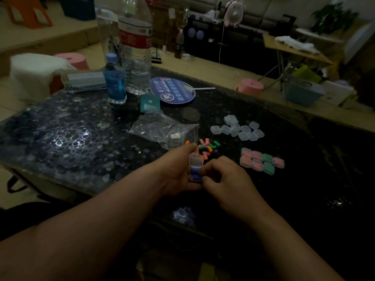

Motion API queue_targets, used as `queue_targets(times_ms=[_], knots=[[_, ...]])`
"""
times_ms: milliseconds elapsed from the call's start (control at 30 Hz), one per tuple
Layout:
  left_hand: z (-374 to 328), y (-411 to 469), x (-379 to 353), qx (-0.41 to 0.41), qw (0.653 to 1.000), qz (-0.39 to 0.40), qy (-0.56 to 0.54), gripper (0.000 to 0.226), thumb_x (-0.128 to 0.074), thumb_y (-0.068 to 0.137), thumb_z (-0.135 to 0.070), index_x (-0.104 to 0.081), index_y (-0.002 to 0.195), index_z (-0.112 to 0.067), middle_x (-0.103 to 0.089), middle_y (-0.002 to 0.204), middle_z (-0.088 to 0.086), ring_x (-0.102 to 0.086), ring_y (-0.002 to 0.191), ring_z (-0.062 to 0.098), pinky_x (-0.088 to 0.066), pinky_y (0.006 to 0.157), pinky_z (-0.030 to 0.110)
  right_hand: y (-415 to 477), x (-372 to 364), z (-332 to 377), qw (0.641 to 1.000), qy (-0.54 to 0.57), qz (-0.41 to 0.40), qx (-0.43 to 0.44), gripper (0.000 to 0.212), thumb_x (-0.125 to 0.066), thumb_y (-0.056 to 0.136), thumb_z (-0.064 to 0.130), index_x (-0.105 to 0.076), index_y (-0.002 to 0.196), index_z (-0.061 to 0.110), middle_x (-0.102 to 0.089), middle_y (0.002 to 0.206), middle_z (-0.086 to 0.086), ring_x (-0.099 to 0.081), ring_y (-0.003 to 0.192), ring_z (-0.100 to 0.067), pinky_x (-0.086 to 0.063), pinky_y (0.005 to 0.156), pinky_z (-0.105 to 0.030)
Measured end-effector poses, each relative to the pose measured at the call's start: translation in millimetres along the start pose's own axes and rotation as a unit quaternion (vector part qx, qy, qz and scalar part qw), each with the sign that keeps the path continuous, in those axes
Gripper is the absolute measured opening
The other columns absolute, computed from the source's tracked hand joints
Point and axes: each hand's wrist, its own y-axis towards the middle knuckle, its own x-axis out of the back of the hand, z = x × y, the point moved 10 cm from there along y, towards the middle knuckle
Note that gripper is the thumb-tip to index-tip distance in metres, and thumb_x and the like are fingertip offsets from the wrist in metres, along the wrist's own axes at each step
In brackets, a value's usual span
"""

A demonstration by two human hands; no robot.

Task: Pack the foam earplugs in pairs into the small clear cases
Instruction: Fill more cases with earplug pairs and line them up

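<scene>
Blue foam earplugs (195, 173) in small clear hinged case (195, 166) at frame centre, lid up, left hand (178, 175) gripping case, right hand (223, 177) fingertips pinching an earplug into it.

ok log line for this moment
left hand: holds open clear case | right hand: pinches blue earplugs in it | loose earplugs: piled beyond | filled cases: right

Dim all round and grainy; pale glare glints off the table (60, 138) at left, edges bend, background blurred.
</scene>
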Motion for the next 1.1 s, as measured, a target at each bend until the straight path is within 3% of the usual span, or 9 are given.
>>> queue_targets(times_ms=[100,333,433,600,700,800,900,1000,1100], knots=[[0.1,0.9,-0.6,0.0,1.0,0.013,-0.006,0.051,-0.042,0.104,-0.052,-0.065,0.131,-0.016,-0.07,0.114,0.016,-0.07,0.093,0.028,-0.059,0.08,0.041,0.0,-0.1,-2.7,0.999,0.038,-0.002,-0.015,0.017,-0.077,0.09,0.017,-0.074,0.091,0.034,-0.058,0.095,0.014,-0.059,0.088,0.001,-0.041,0.072,-0.01],[-0.6,-2.1,-4.7,-0.002,1.0,0.026,-0.001,0.05,-0.04,0.105,-0.051,-0.066,0.128,-0.016,-0.066,0.111,0.016,-0.063,0.098,0.028,-0.057,0.08,0.038,0.7,-2.2,-8.1,0.998,0.055,-0.01,-0.032,0.016,-0.078,0.089,0.02,-0.074,0.093,0.035,-0.059,0.097,0.012,-0.06,0.086,0.0,-0.043,0.071,-0.015],[-1.7,-3.8,-6.7,-0.001,0.999,0.034,-0.002,0.047,-0.038,0.105,-0.05,-0.07,0.111,-0.016,-0.067,0.11,0.015,-0.063,0.101,0.027,-0.055,0.086,0.041,0.7,2.3,-10.8,0.997,0.064,-0.014,-0.043,0.017,-0.076,0.092,0.022,-0.071,0.096,0.038,-0.062,0.101,0.012,-0.061,0.087,0.001,-0.044,0.071,-0.017],[-2.4,-5.2,-11.4,-0.003,0.998,0.049,0.025,0.049,-0.036,0.104,-0.054,-0.067,0.106,-0.017,-0.073,0.103,0.016,-0.068,0.1,0.031,-0.053,0.101,0.049,3.7,25.1,-27.5,0.992,0.094,-0.052,-0.071,0.02,-0.072,0.097,0.025,-0.069,0.112,0.037,-0.07,0.106,0.012,-0.066,0.091,0.004,-0.051,0.075,-0.02],[-2.6,-5.6,-12.0,-0.005,0.998,0.047,0.038,0.049,-0.038,0.103,-0.056,-0.066,0.11,-0.017,-0.072,0.103,0.016,-0.068,0.096,0.031,-0.054,0.098,0.05,5.9,25.3,-31.2,0.996,0.076,-0.03,-0.044,0.052,-0.081,0.085,0.047,-0.059,0.132,0.043,-0.065,0.128,0.016,-0.064,0.115,0.003,-0.054,0.098,-0.029],[-1.1,-2.8,-13.2,-0.005,0.998,0.043,0.052,0.054,-0.038,0.101,-0.061,-0.065,0.115,-0.016,-0.065,0.101,0.015,-0.063,0.085,0.027,-0.055,0.081,0.041,3.6,12.7,-24.0,0.999,0.014,0.025,-0.015,0.099,-0.081,0.071,0.07,-0.036,0.156,0.046,-0.051,0.145,0.018,-0.051,0.135,-0.001,-0.045,0.114,-0.031],[1.6,-1.8,-21.5,0.0,0.996,0.067,0.053,0.057,-0.04,0.099,-0.065,-0.063,0.122,-0.018,-0.062,0.1,0.015,-0.063,0.086,0.028,-0.052,0.073,0.038,0.9,7.7,-15.2,0.998,-0.047,0.036,0.019,0.113,-0.075,0.067,0.081,-0.029,0.162,0.041,-0.046,0.152,0.015,-0.047,0.141,-0.006,-0.042,0.119,-0.037],[4.5,-0.7,-27.7,0.0,0.995,0.079,0.06,0.065,-0.037,0.099,-0.067,-0.061,0.128,-0.014,-0.071,0.092,0.014,-0.069,0.07,0.025,-0.051,0.067,0.032,-3.5,13.6,-11.7,0.997,-0.064,0.017,0.033,0.098,-0.072,0.07,0.07,-0.043,0.155,0.034,-0.05,0.146,0.014,-0.05,0.134,-0.005,-0.047,0.114,-0.037],[5.6,0.8,-31.3,-0.001,0.996,0.078,0.051,0.068,-0.039,0.099,-0.066,-0.055,0.143,-0.016,-0.067,0.132,0.018,-0.07,0.095,0.031,-0.056,0.069,0.033,-9.4,19.9,-10.6,0.998,-0.047,0.001,0.032,0.069,-0.084,0.081,0.042,-0.053,0.143,0.034,-0.052,0.132,0.019,-0.055,0.119,0.002,-0.048,0.096,-0.015]])
